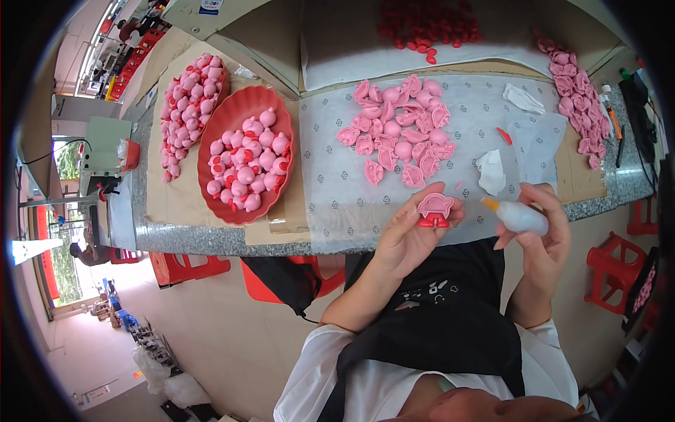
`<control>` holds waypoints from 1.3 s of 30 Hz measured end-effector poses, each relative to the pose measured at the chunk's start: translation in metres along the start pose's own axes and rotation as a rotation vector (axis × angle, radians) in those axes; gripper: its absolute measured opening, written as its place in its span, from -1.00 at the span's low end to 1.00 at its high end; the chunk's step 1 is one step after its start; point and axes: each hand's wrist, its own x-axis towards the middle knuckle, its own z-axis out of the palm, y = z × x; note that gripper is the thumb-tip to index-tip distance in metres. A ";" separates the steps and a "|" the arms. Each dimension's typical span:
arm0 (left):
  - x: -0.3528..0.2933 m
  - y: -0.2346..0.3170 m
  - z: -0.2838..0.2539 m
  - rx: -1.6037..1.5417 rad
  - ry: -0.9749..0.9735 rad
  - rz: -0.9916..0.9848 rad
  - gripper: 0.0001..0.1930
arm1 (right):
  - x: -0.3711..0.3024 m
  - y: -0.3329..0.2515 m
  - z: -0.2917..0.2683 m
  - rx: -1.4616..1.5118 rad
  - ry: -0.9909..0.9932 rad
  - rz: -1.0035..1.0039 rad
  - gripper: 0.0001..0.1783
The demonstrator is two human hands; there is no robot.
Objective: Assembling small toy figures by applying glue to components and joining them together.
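Between its thumb and fingers, my left hand (406,235) holds a small figure part (436,208), a pink hollow shell joined to a red base. My right hand (545,228) grips a translucent white squeeze bottle (523,216) with a yellow-orange nozzle, tilted so the nozzle points left toward the part. A gap separates the nozzle from the part. Beyond my hands, a loose pile of pink hollow shells and round pink pieces (403,133) is spread on white printed paper (330,204).
Left of the paper stands a red-brown scalloped bowl (211,141) of pink and red figures, beside a heap of similar ones (190,105). White tissues (491,173) and a small red piece (504,136) lie right. Red parts (429,28) fill the shelf; pink shells (576,105) line the far right.
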 end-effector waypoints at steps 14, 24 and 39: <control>-0.005 -0.009 0.000 0.089 -0.079 -0.021 -0.62 | -0.013 0.012 0.008 0.006 -0.123 -0.604 -0.45; -0.003 -0.008 0.003 0.091 -0.074 -0.044 -0.62 | -0.011 0.016 0.014 -0.051 -0.172 -0.644 -0.42; -0.002 -0.009 0.004 0.104 -0.083 -0.067 -0.63 | -0.009 0.015 0.014 -0.014 -0.156 -0.632 -0.42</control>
